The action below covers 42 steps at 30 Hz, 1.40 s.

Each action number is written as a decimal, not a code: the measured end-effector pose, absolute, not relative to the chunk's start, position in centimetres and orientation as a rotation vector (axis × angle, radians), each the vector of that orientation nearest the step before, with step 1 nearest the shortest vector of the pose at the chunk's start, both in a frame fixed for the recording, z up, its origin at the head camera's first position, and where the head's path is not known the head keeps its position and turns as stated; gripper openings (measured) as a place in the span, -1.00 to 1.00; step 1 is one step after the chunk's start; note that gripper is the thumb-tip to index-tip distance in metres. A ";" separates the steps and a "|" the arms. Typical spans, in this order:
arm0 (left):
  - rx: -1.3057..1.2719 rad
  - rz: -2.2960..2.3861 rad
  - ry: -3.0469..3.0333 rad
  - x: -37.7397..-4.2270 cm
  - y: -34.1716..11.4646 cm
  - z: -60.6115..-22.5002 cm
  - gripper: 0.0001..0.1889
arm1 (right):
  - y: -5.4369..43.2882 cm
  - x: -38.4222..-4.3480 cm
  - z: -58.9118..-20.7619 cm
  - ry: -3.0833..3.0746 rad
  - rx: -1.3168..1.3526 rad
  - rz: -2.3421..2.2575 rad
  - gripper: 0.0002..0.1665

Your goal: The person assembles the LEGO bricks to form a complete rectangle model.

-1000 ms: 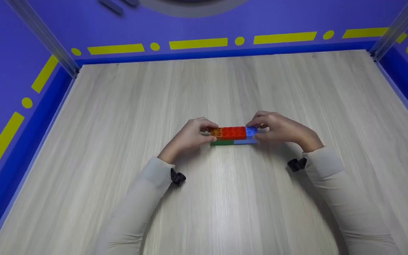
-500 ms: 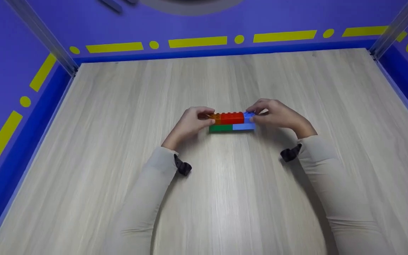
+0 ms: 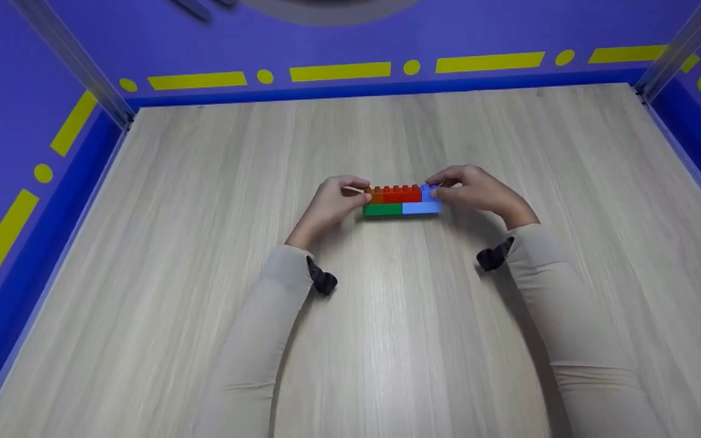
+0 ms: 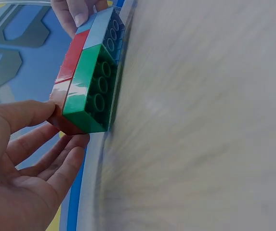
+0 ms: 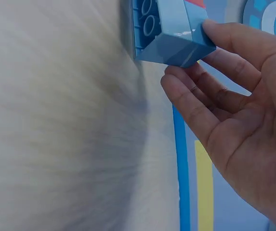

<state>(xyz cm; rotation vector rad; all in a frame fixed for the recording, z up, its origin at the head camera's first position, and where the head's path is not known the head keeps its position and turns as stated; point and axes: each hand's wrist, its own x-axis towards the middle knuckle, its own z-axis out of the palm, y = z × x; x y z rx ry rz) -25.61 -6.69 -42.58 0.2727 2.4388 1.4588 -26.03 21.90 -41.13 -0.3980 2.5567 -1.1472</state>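
Observation:
Toy building bricks are joined in two layers. On top sit an orange-brown brick (image 3: 375, 196), a red brick (image 3: 402, 194) and a blue brick (image 3: 428, 194). The lower layer has a green brick (image 3: 383, 210) and a light blue brick (image 3: 421, 208). My left hand (image 3: 333, 201) pinches the orange-brown end between thumb and fingers. At the other end, my right hand (image 3: 477, 191) pinches the blue brick. Hollow undersides of the green brick (image 4: 94, 91) and the light blue brick (image 5: 171, 24) show in the wrist views, so the assembly appears held off the table and tilted.
The wood-grain table (image 3: 411, 340) extends around both arms. A blue-purple wall (image 3: 338, 45) with yellow marks stands behind it, and more blue panels border the left and right sides. Small black wrist cameras (image 3: 324, 283) sit at the cuffs.
Both hands have carried the joined bricks away from the body, upward in the head view. The assembly has tipped so its front side shows more and its studded top less.

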 end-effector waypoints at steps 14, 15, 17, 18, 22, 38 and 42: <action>0.265 1.563 2.419 -26.3 -6.6 -43.2 -0.68 | 21.5 -26.5 -41.3 2.540 -0.241 -1.176 -0.51; 0.264 1.565 2.419 -26.3 -6.6 -43.3 -0.67 | 21.5 -26.5 -41.3 2.549 -0.228 -1.177 -0.51; 0.265 1.566 2.426 -26.3 -6.5 -43.3 -0.66 | 21.4 -26.5 -41.4 2.567 -0.209 -1.177 -0.51; 0.265 1.563 2.434 -26.4 -6.5 -43.3 -0.66 | 21.4 -26.6 -41.4 2.575 -0.193 -1.179 -0.52; 0.267 1.549 2.457 -26.4 -6.4 -43.5 -0.64 | 21.1 -26.7 -41.7 2.611 -0.141 -1.180 -0.54; 0.279 1.458 2.480 -26.1 -6.5 -43.2 -0.60 | 20.4 -26.8 -42.3 2.593 -0.083 -1.244 -0.50; 0.309 1.450 2.455 -26.1 -6.8 -43.2 -0.60 | 20.4 -26.8 -42.5 2.582 -0.072 -1.258 -0.51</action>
